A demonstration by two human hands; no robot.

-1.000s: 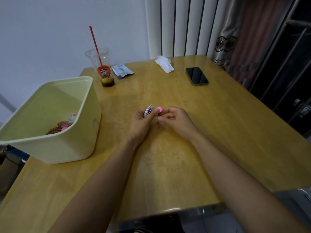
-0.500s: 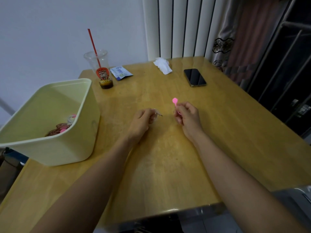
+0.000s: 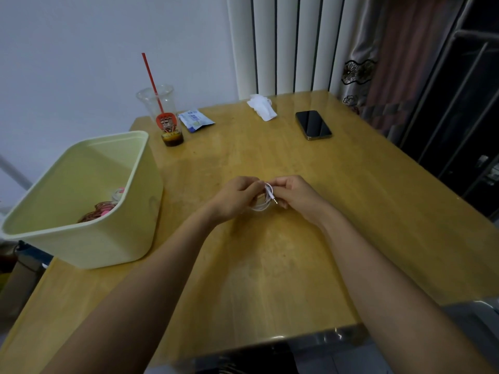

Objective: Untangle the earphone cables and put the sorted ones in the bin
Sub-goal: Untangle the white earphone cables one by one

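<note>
A coiled white earphone cable [image 3: 263, 202] sits between my two hands above the middle of the wooden table [image 3: 270, 265]. My left hand [image 3: 235, 198] grips the coil from the left. My right hand [image 3: 295, 197] pinches it from the right, and the metal jack plug [image 3: 275, 201] sticks out by its fingers. A pale green bin [image 3: 89, 247] stands at the table's left edge. Inside it lie coiled cables, one brownish bundle [image 3: 97, 211] and pink and white bits [image 3: 118, 193].
At the back of the table stand a plastic cup [image 3: 164, 114] with a red straw, a blue and white packet [image 3: 195, 120], a crumpled white tissue [image 3: 262, 106] and a dark phone [image 3: 313, 125]. Curtains and a dark rack are on the right.
My hands were apart half a second ago, the right one holding a pink piece up. They have come back together around the white coil, and the pink piece is hidden.
</note>
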